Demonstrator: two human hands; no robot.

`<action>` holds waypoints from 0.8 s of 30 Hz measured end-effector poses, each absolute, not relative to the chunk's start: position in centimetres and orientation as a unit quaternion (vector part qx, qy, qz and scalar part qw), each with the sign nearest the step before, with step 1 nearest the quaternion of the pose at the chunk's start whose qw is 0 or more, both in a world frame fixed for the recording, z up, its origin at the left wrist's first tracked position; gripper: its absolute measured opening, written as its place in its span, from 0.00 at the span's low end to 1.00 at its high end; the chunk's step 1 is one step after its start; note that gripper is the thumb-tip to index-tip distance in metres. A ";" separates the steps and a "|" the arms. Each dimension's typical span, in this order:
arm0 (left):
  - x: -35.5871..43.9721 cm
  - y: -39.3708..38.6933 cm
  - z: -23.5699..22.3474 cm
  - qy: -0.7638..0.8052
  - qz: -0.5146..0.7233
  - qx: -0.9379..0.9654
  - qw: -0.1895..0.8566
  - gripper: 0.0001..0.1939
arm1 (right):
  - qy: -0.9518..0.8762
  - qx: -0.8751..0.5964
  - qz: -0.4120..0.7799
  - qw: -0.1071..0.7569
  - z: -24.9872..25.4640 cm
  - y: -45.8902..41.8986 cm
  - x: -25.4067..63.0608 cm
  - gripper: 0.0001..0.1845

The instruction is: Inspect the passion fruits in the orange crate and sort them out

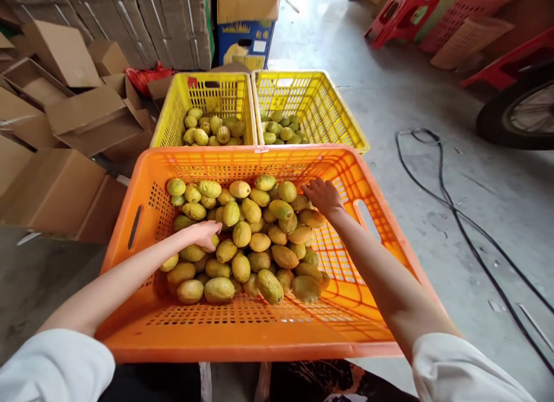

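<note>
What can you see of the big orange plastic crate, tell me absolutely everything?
The wide, open-topped orange plastic crate has rounded corners, perforated walls and base, and a long handle slot in each side wall. It stands upright, two yellow slotted plastic crates just beyond its far rim, which bears a small whitish label. Oval yellow-green fruit lie heaped on its base, and the bare left hand and right hand reach inside over them. What supports it is hidden.

Red stool [405,10] on grey floor [411,96]
</note>
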State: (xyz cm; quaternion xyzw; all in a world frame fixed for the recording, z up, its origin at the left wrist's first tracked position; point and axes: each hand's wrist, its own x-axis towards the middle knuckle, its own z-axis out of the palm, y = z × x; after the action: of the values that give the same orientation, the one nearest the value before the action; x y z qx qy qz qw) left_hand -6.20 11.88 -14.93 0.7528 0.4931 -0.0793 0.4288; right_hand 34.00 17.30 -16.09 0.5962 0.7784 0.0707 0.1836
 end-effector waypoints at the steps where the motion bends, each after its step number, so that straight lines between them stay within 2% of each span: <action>1: -6.6 12.4 -14.4 0.501 -0.070 0.749 0.428 0.23 | 0.777 0.595 0.071 0.190 -15.8 17.1 34.0 0.26; 6: -7.1 15.5 -11.9 0.549 0.039 0.697 0.460 0.29 | 0.749 0.629 0.074 0.191 -14.2 16.6 33.2 0.21; 9: -5.5 16.7 -11.1 0.576 0.210 0.515 0.599 0.32 | 0.723 0.672 0.044 0.156 -13.2 16.5 32.2 0.26; 11: -3.8 17.2 -10.6 0.543 0.307 0.386 0.680 0.29 | 0.692 0.711 0.015 0.122 -12.5 16.6 31.3 0.31; 13: -1.8 17.6 -9.9 0.533 0.383 0.281 0.700 0.26 | 0.665 0.742 -0.008 0.088 -11.7 16.8 30.3 0.34; 16: 0.9 18.2 -7.9 0.552 0.420 0.159 0.703 0.22 | 0.661 0.749 -0.038 0.033 -10.2 17.3 28.4 0.34; 20: 2.9 18.5 -5.3 0.595 0.411 0.080 0.686 0.19 | 0.648 0.741 -0.130 -0.116 -8.5 17.7 25.2 0.27; 24: 2.5 17.7 -5.7 0.578 0.411 0.074 0.702 0.20 | 0.457 0.696 -0.400 -0.383 -8.6 16.6 21.1 0.16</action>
State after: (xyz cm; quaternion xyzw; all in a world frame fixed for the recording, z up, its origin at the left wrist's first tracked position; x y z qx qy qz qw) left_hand 2.48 17.66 -5.74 0.0742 0.5775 0.4108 0.7016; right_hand 21.12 16.63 -8.58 0.6957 0.4571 -0.4002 -0.3833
